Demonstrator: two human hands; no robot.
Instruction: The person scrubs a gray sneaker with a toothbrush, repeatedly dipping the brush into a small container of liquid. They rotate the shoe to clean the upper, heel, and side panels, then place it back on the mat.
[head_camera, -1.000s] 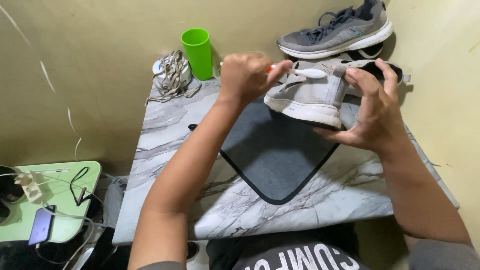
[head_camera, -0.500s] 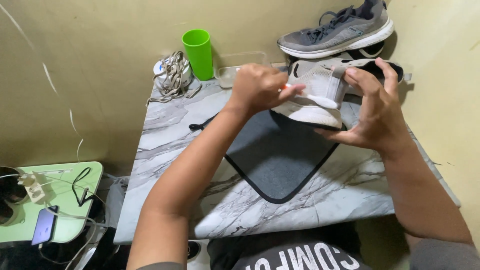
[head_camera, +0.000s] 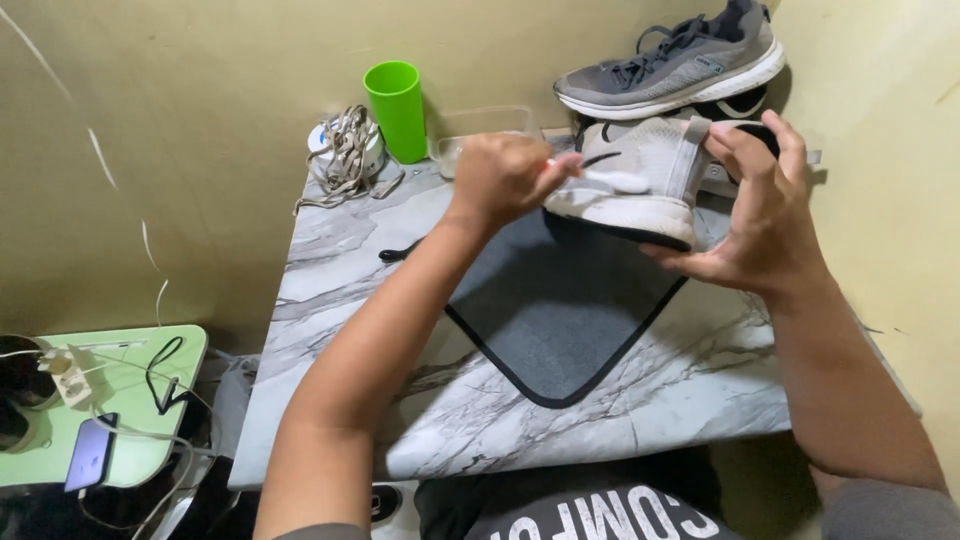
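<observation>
Two shoes are in view. One pale grey mesh shoe sits at 12 o'clock above the mat, gripped at the heel by the right hand, fingers curled around it. The left hand is closed on one white brush — bristles against the shoe's side. A second, darker grey shoe rests at 1 o'clock. One dark, rounded-corner mat lies on the marble-patterned worktop; one green plastic cup stands at 11 o'clock.

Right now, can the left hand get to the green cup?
Probably yes, once freed. The left hand is closed on a white brush held against the light grey shoe. The green cup stands just beyond it by the wall, with bare marble tabletop between them.
</observation>
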